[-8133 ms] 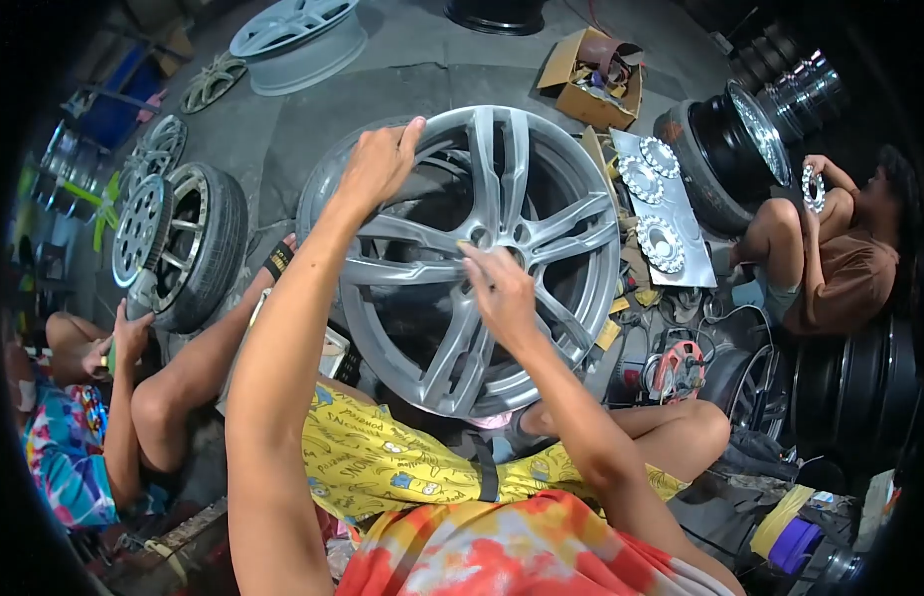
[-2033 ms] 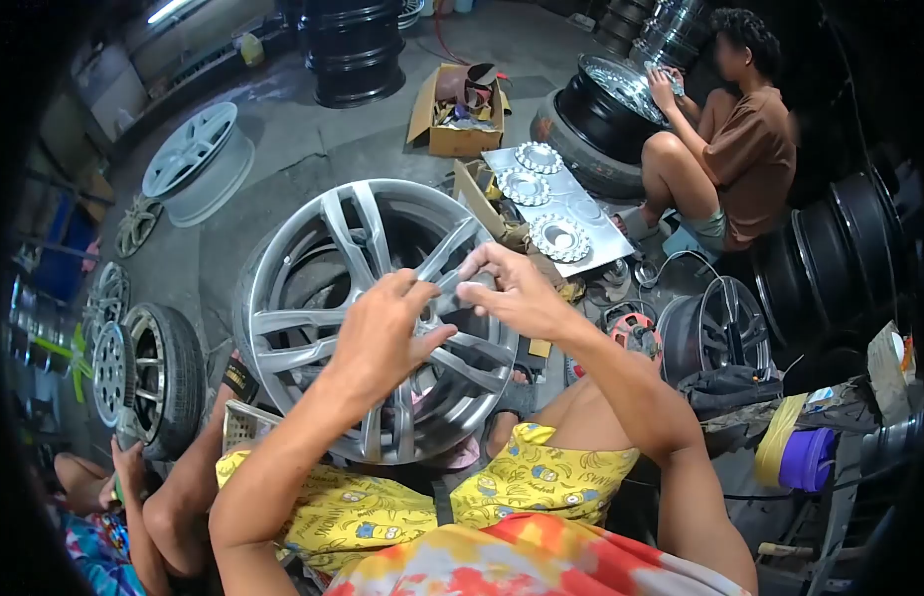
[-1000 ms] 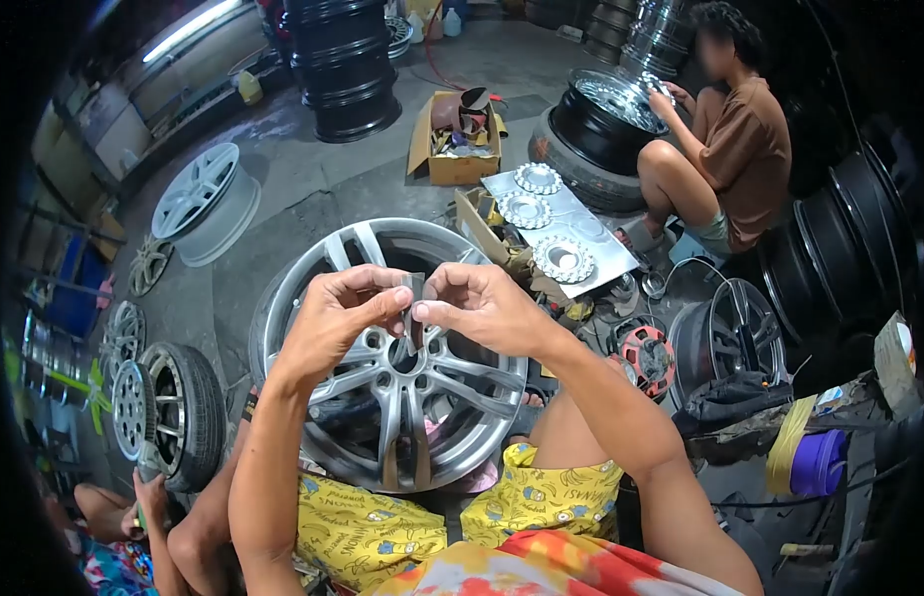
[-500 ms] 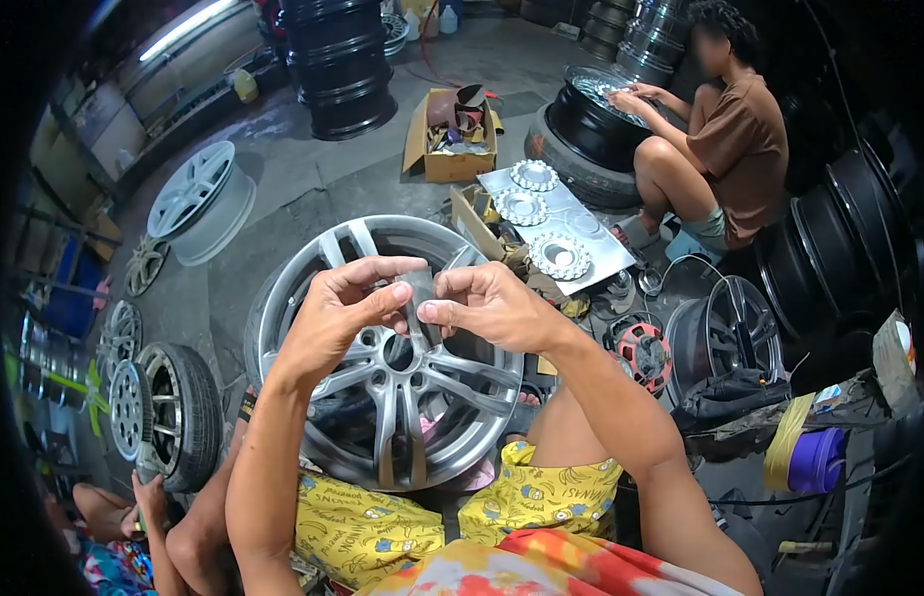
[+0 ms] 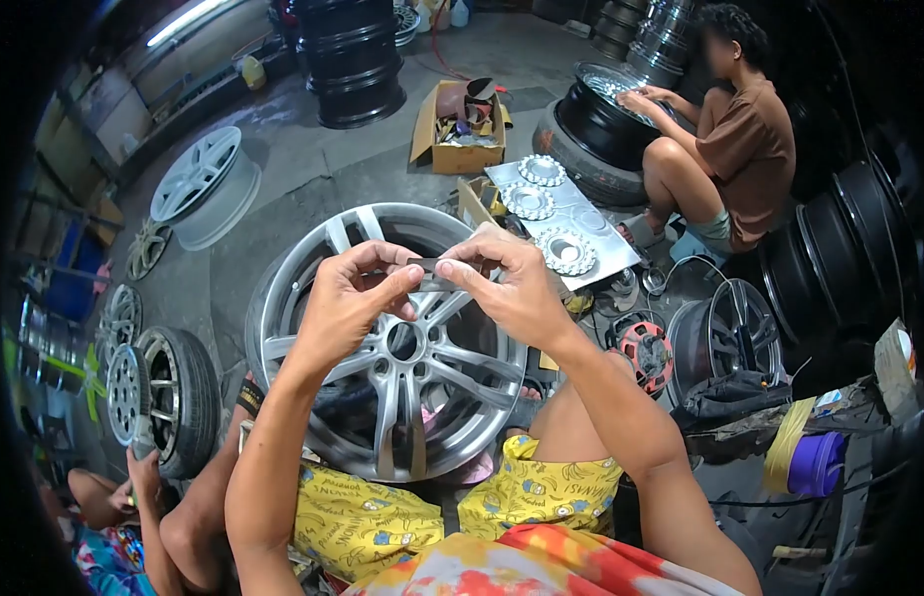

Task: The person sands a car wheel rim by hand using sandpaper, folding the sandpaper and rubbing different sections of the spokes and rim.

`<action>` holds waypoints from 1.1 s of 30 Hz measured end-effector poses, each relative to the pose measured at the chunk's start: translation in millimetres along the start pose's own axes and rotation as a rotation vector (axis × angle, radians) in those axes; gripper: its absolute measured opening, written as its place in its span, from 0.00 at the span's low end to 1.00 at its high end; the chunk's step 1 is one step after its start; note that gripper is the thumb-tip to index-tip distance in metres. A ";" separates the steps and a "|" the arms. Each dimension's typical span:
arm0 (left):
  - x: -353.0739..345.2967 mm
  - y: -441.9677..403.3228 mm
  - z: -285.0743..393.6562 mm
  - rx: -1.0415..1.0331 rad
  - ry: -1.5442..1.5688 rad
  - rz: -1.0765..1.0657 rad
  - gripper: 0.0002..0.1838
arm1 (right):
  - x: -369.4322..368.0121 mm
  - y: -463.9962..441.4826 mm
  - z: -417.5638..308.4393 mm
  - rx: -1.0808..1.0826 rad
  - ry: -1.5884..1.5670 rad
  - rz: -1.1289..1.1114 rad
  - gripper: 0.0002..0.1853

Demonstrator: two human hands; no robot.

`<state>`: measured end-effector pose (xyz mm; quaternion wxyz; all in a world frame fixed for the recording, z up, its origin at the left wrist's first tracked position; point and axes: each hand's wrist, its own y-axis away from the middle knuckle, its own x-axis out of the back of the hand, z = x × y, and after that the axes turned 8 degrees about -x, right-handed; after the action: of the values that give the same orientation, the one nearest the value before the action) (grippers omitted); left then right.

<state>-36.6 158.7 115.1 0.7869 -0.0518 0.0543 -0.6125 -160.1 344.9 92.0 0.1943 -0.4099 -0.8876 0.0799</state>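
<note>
Both hands (image 5: pixel 355 296) (image 5: pixel 512 283) pinch dark strip (image 5: pixel 429 265), hiding part of wheel (image 5: pixel 387 412) (cardboard box (image 5: pixel 468 158) beyond).

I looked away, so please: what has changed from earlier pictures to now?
The left hand let go of the alloy wheel and met the right hand above it; both pinch a dark strip, turned from upright to nearly level. The alloy wheel stayed before the yellow shorts.

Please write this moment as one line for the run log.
left hand: pinching small dark strip | right hand: pinching same strip | wheel rim: beneath both hands
</note>
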 end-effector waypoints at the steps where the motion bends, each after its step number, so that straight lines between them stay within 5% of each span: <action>1: -0.7 0.3 0.5 0.002 0.001 0.003 0.12 | 0.0 0.4 -1.5 0.058 0.056 0.034 0.10; 8: 2.2 1.1 -6.9 -0.010 -0.074 -0.014 0.14 | -0.9 1.6 -3.3 0.105 0.116 0.012 0.09; 16: 9.5 -1.6 -13.8 -0.102 -0.156 0.053 0.11 | -3.4 -1.4 3.5 -0.198 -0.330 -0.059 0.13; 33: -7.3 5.7 -15.5 0.085 0.330 -0.065 0.14 | -4.7 -2.8 8.8 -0.324 -0.619 -0.163 0.15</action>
<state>-35.1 167.0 99.1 0.7486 0.0809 0.1553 -0.6395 -162.9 339.7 83.4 -0.1457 -0.3194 -0.9354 0.0427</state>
